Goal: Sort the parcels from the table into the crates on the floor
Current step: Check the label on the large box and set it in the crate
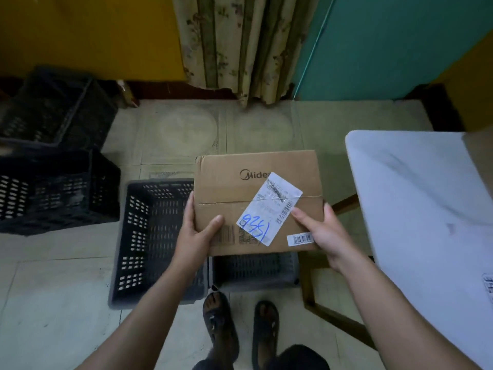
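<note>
Black plastic crate (149, 236) sits open-topped on the floor directly below the work, w/ a 2nd crate (256, 271) just beside it, mostly hidden under the box. Cardboard parcel (256, 182) is in the air above both, off the table and left of it, held roughly flat, label side up. That's prob. so the label can be read before choosing a crate. Which crate it's meant for, can't tell.

L hand (197, 236) grips the box's left edge, thumb on top, fingers wrapped down the side. R hand (320, 233) holds the near right corner, thumb tip touching the white label (266, 209), fingers out of sight beneath. Two-sided hold suits a wide, light-looking box and keeps it level. Label has blue handwritten digits; small barcode sticker (300, 239) near the R thumb.

Room: yellow wall (80, 30) at left, teal panel (400, 44) at right, floral curtain (240, 44) btwn them. Floor (186, 129) is pale, worn tile. White table (416, 196) at right, scuffed. Two more black crates (53, 188) stand at far left, well apart from the parcel. Person's dark sandals (221, 324) are at the bottom.
</note>
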The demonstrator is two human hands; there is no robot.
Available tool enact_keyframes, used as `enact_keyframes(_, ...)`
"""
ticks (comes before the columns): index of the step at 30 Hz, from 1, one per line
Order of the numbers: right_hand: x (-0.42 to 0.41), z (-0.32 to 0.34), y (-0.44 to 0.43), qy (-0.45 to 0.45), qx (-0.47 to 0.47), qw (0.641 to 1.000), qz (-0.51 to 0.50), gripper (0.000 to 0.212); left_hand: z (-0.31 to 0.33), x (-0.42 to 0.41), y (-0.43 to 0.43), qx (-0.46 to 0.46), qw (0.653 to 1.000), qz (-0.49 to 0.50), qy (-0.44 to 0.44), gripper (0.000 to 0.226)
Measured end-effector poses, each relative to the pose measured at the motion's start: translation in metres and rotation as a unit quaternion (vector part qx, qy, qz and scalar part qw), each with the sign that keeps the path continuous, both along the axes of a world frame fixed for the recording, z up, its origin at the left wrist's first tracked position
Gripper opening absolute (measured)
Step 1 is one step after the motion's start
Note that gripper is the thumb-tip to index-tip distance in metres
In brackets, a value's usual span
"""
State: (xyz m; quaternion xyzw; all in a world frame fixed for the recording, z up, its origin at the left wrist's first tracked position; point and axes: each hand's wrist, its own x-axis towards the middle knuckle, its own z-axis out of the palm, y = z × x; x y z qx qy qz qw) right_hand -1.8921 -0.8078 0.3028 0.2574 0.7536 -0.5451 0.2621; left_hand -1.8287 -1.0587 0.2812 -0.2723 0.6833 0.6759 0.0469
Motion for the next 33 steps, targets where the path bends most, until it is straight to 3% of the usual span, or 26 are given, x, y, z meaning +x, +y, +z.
enact_keyframes(4, -0.021, -0.057, -0.007, -0.021, -0.013, 0.999, -0.039, 0.092, -0.062, -0.025, -0.01, -0.009, 0.997, -0.034, -0.066, 0.087)
enact_keyframes(10, -0.055, -0.159, -0.002, -0.04, 0.005, 0.997, -0.058, 0.09, -0.159, -0.059, -0.009, -0.123, 0.975, -0.119, -0.145, 0.09)
enact_keyframes(12, -0.065, -0.19, -0.002, -0.049, 0.016, 0.998, -0.048, 0.085, -0.19, -0.066, -0.006, -0.125, 0.972, -0.127, -0.154, 0.096)
enact_keyframes(14, -0.075, -0.222, -0.001, -0.052, 0.009, 0.997, -0.051, 0.06, -0.218, -0.072, -0.002, -0.131, 0.97, -0.144, -0.144, 0.107)
enact_keyframes(16, -0.083, -0.25, 0.0, -0.056, -0.003, 0.997, -0.057, 0.052, -0.239, -0.078, 0.001, -0.153, 0.962, -0.185, -0.127, 0.117)
enact_keyframes(19, -0.092, -0.287, 0.002, -0.056, -0.011, 0.996, -0.073, 0.056, -0.268, -0.087, 0.001, -0.234, 0.916, -0.295, -0.14, 0.128)
enact_keyframes(22, -0.099, -0.321, 0.003, -0.053, -0.024, 0.995, -0.082, 0.055, -0.3, -0.093, -0.005, -0.36, 0.843, -0.376, -0.133, 0.135)
enact_keyframes(26, -0.105, -0.356, -0.001, -0.065, -0.036, 0.994, -0.077, 0.061, -0.329, -0.099, -0.011, -0.482, 0.762, -0.413, -0.129, 0.124)
enact_keyframes(29, -0.108, -0.378, -0.005, -0.078, -0.041, 0.993, -0.075, 0.076, -0.347, -0.105, -0.016, -0.509, 0.734, -0.43, -0.13, 0.12)
enact_keyframes(33, -0.115, -0.4, -0.008, -0.064, -0.035, 0.995, -0.064, 0.071, -0.368, -0.111, -0.017, -0.525, 0.725, -0.43, -0.117, 0.119)
